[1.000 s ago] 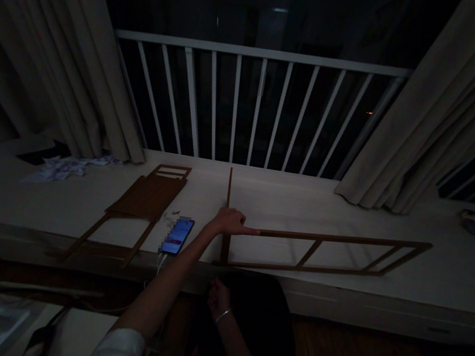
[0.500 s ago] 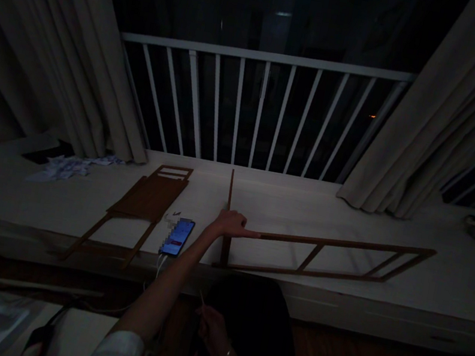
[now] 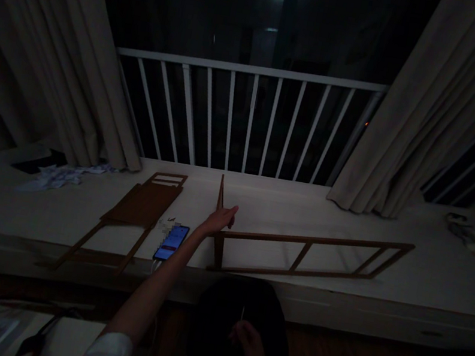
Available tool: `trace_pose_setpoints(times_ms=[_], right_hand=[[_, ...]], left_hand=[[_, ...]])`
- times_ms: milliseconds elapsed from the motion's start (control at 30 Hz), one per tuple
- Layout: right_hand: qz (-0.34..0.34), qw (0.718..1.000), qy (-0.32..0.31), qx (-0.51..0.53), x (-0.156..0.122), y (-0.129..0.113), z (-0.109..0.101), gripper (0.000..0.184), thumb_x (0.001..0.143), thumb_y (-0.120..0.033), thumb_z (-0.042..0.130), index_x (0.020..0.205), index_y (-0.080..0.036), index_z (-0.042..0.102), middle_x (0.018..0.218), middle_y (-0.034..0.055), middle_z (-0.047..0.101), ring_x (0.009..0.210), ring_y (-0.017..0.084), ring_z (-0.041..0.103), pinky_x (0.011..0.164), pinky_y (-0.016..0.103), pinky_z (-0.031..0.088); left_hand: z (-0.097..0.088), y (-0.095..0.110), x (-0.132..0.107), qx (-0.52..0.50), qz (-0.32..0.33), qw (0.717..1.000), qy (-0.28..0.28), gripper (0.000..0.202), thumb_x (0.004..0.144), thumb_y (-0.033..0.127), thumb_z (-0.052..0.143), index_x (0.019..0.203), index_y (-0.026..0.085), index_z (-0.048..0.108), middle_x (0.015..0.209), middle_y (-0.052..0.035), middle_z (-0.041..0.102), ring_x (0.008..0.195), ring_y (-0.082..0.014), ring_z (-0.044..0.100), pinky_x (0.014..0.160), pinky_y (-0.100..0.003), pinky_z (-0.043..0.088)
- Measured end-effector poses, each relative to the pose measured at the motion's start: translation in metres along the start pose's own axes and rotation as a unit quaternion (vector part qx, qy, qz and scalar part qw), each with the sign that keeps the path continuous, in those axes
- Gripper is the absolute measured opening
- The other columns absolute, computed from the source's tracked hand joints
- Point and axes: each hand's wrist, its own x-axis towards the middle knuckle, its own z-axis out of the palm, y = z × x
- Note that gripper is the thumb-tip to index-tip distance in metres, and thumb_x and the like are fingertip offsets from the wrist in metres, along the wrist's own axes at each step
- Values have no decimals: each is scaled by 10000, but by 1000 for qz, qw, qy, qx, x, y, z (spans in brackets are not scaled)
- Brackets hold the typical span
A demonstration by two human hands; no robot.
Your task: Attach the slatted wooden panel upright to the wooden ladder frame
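Note:
My left hand (image 3: 220, 220) reaches forward with its fingers closed over the corner of a brown wooden frame (image 3: 309, 239). The frame has long rails joined by crossbars and stands on edge on a white ledge. At its left end a narrow upright wooden piece (image 3: 218, 252) runs back toward the window, partly covered by my hand. Low over my dark lap, my right hand (image 3: 247, 341) pinches a thin, pale stick-like thing (image 3: 243, 312), which points upward. What kind of thing it is stays too dim to tell.
Left on the white ledge (image 3: 278, 206) lies a folded wooden chair-like piece (image 3: 142, 204), beside a lit phone (image 3: 172, 243) with a cable. Crumpled papers (image 3: 55, 177) sit farther left. A white railing (image 3: 257, 72) and curtains (image 3: 387, 124) stand behind.
My left hand has drawn its stretched finger back from the rail and now curls at the frame's corner. My right hand has moved right with the thin stick. The view has shifted slightly.

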Motion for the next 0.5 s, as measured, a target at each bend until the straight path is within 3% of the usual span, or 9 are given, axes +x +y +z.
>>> trace_pose_setpoints(times_ms=[167,300,400,500], right_hand=[[-72,982,4,-177,-6,-12,-39,447,755,-579,393,800,-188,603,755,46,621,729,172,565,677,285,433],[-186,925,-2,-330,6,-8,-47,363,812,-479,367,912,-221,602,881,58,626,841,185,561,791,308,409],[-245,888,24,-390,22,-3,-50,345,835,-423,345,916,-210,604,875,78,628,844,192,564,794,318,408],[-249,886,70,-384,36,-6,-52,356,840,-423,326,882,-194,595,813,75,630,782,186,577,740,304,422]], left_hand=[[3,-3,-1,44,43,998,10,371,784,397,317,591,166,535,579,-14,579,583,-136,521,604,-241,381],[3,-1,-2,40,68,996,32,161,708,238,402,664,166,539,672,-4,595,672,-130,533,665,-246,401],[0,-1,1,-40,77,996,32,163,654,152,395,714,163,545,738,-7,603,742,-129,540,712,-255,412],[-2,-4,5,-151,72,986,26,214,626,113,366,740,152,543,760,-19,616,750,-129,556,734,-272,419]])
